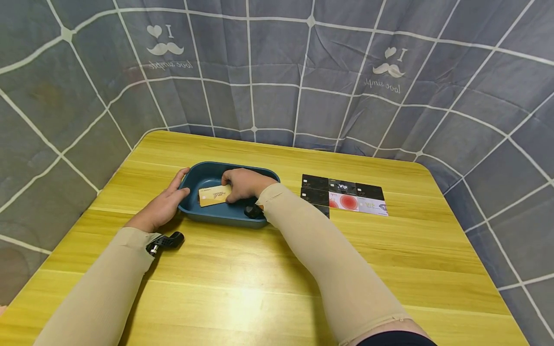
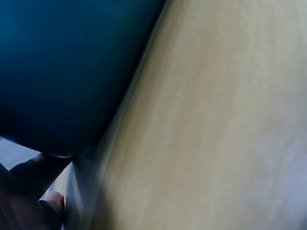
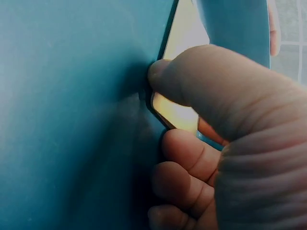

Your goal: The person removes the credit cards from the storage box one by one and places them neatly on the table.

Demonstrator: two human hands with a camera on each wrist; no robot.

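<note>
A blue-green plastic basin (image 1: 225, 221) stands on the table, its long side roughly facing me. My left hand (image 1: 161, 207) holds its left end, the thumb over the rim and the fingers along the outer wall. Inside the basin, my right hand (image 1: 247, 184) pinches the right end of a gold card (image 1: 213, 195) with dark printing. In the right wrist view the thumb lies across the gold card (image 3: 180, 115), whose dark edge shows along the basin floor, and the other fingers are curled below. The left wrist view shows mostly the basin's outer wall (image 2: 72, 72).
To the right of the basin, several cards lie edge to edge in rows: black ones (image 1: 314, 182), a red-and-white one (image 1: 344, 202) and a whitish VIP card (image 1: 372, 206). My right forearm partly covers the lowest black card. A grey checked curtain (image 1: 277, 67) surrounds the wooden table (image 1: 207, 288).
</note>
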